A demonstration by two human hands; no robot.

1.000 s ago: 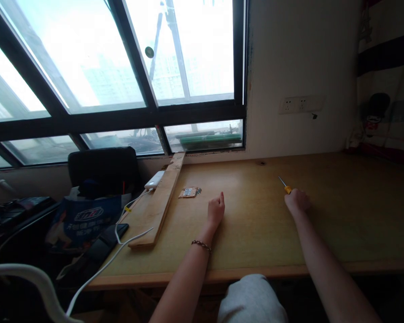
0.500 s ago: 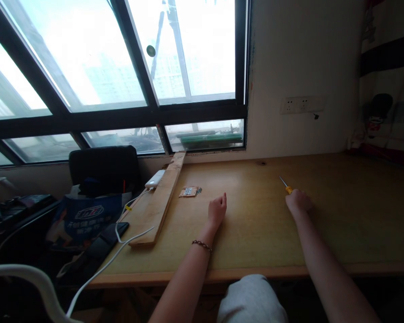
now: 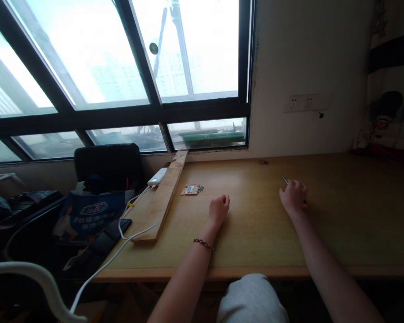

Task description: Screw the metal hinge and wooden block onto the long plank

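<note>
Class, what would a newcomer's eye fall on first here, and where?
The bright window fills the upper left. Below it, a long wooden board lies on the table, left of the left hand. Farther right, the right hand holds a yellow-handled screwdriver, which it mostly hides.

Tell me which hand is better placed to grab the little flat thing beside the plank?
Probably the left hand: it's closer to the flat thing, while the right hand is farther off, holding a screwdriver.
</note>
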